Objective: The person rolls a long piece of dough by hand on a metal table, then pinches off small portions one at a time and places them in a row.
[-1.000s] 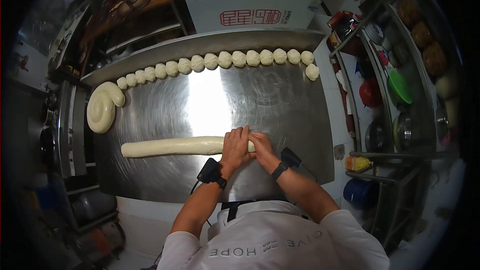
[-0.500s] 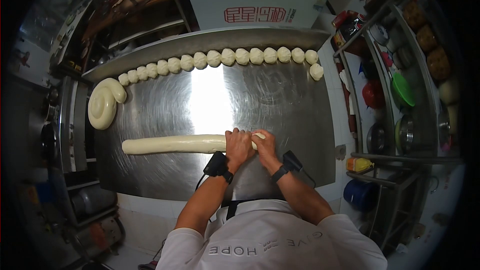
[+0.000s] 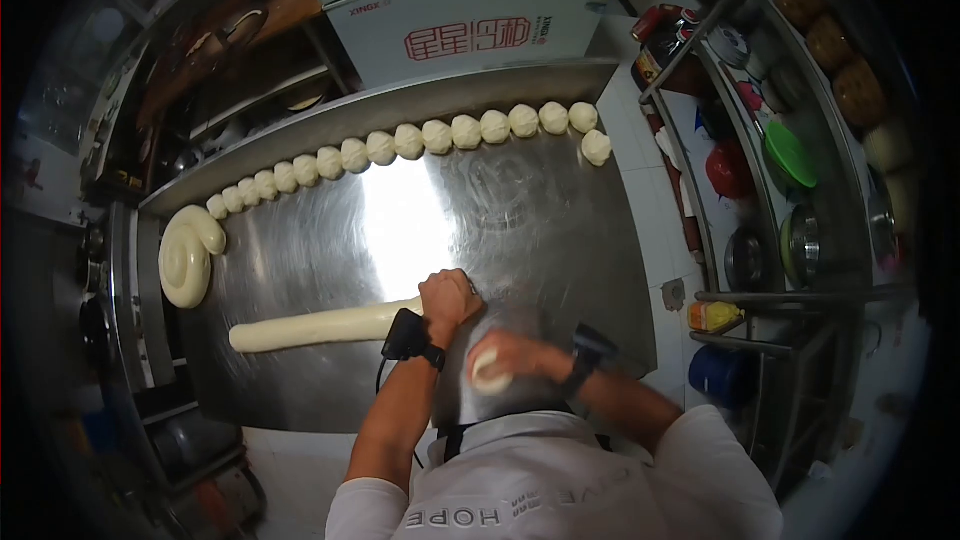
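Observation:
A long pale dough log [image 3: 320, 328] lies across the near part of the steel table [image 3: 540, 240]. My left hand [image 3: 448, 300] is closed around its right end. Close to the table's front edge, my right hand [image 3: 520, 355], blurred by motion, grips a small dough piece [image 3: 490, 372] separate from the log. A row of pleated dough balls [image 3: 437, 137] runs along the back of the table, with one more dough ball [image 3: 596, 148] in front of the row's right end. At the far left rests a coiled dough rope [image 3: 183, 258].
A raised metal backsplash [image 3: 400, 108] edges the table, with a white chest freezer [image 3: 450, 35] behind it. On the right stand metal shelves [image 3: 735, 130] holding a green basin [image 3: 790, 155] and a red bag [image 3: 730, 170]. Below them is a blue bucket [image 3: 722, 375].
My right hand has pulled away from the log's end toward my body, carrying a torn-off dough piece. My left hand stays on the log. The view has shifted and turned slightly.

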A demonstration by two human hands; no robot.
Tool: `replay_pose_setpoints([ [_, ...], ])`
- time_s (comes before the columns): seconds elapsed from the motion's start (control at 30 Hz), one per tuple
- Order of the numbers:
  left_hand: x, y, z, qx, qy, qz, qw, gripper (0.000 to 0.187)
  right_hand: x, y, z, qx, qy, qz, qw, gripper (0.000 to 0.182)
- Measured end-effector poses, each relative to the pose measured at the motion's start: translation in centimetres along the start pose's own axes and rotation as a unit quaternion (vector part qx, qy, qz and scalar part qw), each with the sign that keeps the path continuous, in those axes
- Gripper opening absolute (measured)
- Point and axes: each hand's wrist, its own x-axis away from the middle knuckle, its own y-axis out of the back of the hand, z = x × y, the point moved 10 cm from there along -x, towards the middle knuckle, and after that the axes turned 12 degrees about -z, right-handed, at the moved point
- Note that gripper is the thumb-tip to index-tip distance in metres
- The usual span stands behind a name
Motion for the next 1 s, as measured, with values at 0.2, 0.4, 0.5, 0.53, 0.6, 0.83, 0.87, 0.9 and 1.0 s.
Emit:
replay_pose_setpoints([
  [0.2,2.9,3.3,-1.8,0.072,-0.035,-0.022,0.997,0.020,-5.6,12.2,-2.6,0.054,0.015,-0.171,0.984,0.054],
  [0.4,2.7,3.2,-1.5,0.098,-0.016,-0.003,0.995,0.020,-15.2,22.2,6.3,0.414,0.141,-0.355,0.826,0.051],
  [0.5,2.8,2.9,-1.6,0.084,-0.010,-0.017,0.996,0.019,-18.5,22.3,5.7,0.498,0.097,-0.336,0.794,0.048],
  [0.53,2.9,3.1,-1.6,0.069,-0.013,-0.025,0.997,0.019,-19.0,22.2,5.1,0.497,0.099,-0.337,0.794,0.048],
  [0.6,2.7,3.2,-1.5,0.077,-0.011,-0.042,0.996,0.018,-19.7,21.9,4.5,0.493,0.095,-0.334,0.797,0.047],
  [0.83,3.4,4.4,-1.7,0.097,-0.054,0.010,0.994,0.047,-13.2,20.7,8.1,0.451,0.112,-0.380,0.800,0.065],
  [0.87,3.7,5.4,-1.9,0.096,-0.074,-0.002,0.993,0.058,-11.0,19.8,7.7,0.439,0.091,-0.369,0.814,0.061],
  [0.9,4.1,5.9,-1.4,0.098,-0.077,-0.003,0.992,0.058,-8.7,18.4,6.7,0.425,0.070,-0.358,0.829,0.058],
  [1.0,5.1,6.3,-0.2,0.060,-0.124,0.018,0.990,0.063,-3.4,12.3,-2.0,0.281,0.062,-0.292,0.912,0.040],
])
